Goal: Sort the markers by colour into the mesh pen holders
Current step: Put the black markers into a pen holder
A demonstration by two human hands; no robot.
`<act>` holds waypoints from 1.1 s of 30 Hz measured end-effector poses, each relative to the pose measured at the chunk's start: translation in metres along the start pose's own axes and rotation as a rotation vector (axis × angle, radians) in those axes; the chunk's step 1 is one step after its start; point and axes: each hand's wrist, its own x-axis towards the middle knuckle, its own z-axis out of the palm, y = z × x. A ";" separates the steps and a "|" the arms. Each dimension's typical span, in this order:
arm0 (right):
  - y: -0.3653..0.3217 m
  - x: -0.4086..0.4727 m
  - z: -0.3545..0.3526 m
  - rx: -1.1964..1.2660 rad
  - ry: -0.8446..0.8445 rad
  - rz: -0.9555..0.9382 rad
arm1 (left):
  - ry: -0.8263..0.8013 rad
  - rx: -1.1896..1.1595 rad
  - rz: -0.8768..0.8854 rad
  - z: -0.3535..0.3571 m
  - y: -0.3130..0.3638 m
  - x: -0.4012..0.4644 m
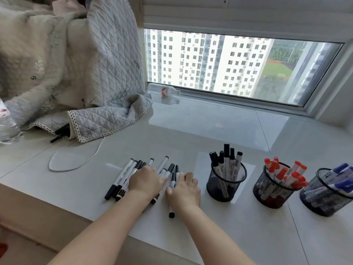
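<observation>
Several black-capped markers lie in a loose row on the white sill. My left hand rests flat on the middle of the row, fingers over the markers. My right hand lies on the row's right end, fingers spread over two or three markers. To the right stand three black mesh holders: one with black markers, one with red markers, one with blue markers. Neither hand has lifted a marker.
A quilted blanket is heaped at the back left, with a white cable looping out from under it. A clear plastic bottle stands at the far left. Another bottle lies by the window. The sill's front edge runs below my forearms.
</observation>
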 end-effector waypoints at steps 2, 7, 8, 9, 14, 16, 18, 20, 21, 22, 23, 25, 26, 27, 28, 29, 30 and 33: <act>0.004 -0.001 -0.002 0.008 0.002 0.020 | -0.013 0.000 -0.008 0.000 0.003 0.000; 0.008 -0.001 -0.005 0.011 -0.015 0.047 | -0.059 -0.011 -0.058 0.001 0.009 -0.001; 0.008 -0.001 -0.006 0.017 -0.022 0.054 | -0.078 -0.024 -0.073 0.003 0.011 -0.002; 0.008 -0.001 -0.006 0.028 -0.028 0.061 | -0.103 -0.039 -0.082 0.005 0.013 -0.002; 0.012 -0.009 -0.013 0.046 -0.019 0.110 | -0.181 -0.064 -0.107 0.007 0.026 -0.004; 0.019 -0.013 -0.016 0.034 -0.029 0.117 | -0.194 -0.079 -0.125 0.007 0.027 -0.004; 0.026 -0.018 -0.021 0.028 -0.056 0.113 | -0.197 -0.092 -0.142 0.007 0.027 -0.005; 0.032 -0.023 -0.027 0.020 -0.084 0.083 | -0.206 -0.100 -0.153 0.004 0.028 -0.007; 0.035 -0.026 -0.031 0.031 -0.085 0.072 | -0.219 -0.099 -0.150 0.002 0.029 -0.008; 0.037 -0.030 -0.036 0.069 -0.077 0.064 | -0.239 -0.102 -0.148 0.000 0.030 -0.009; 0.038 -0.034 -0.041 0.132 -0.056 0.053 | -0.257 -0.115 -0.156 -0.003 0.031 -0.010; 0.040 -0.041 -0.058 0.284 0.012 0.026 | -0.270 -0.166 -0.184 -0.007 0.031 -0.012; 0.041 -0.042 -0.069 0.347 0.060 0.012 | -0.269 -0.212 -0.197 -0.008 0.030 -0.013; 0.041 -0.043 -0.081 0.393 0.120 -0.008 | -0.265 -0.292 -0.212 -0.008 0.030 -0.015; 0.042 -0.042 -0.095 0.448 0.183 -0.023 | -0.260 -0.396 -0.228 -0.008 0.030 -0.016; 0.043 -0.040 -0.109 0.536 0.243 -0.030 | -0.249 -0.499 -0.243 -0.009 0.032 -0.018; 0.046 -0.037 -0.123 0.670 0.292 -0.034 | -0.228 -0.573 -0.245 -0.011 0.034 -0.019; 0.058 -0.026 -0.153 1.171 0.404 -0.045 | -0.140 -0.698 -0.190 -0.023 0.042 -0.019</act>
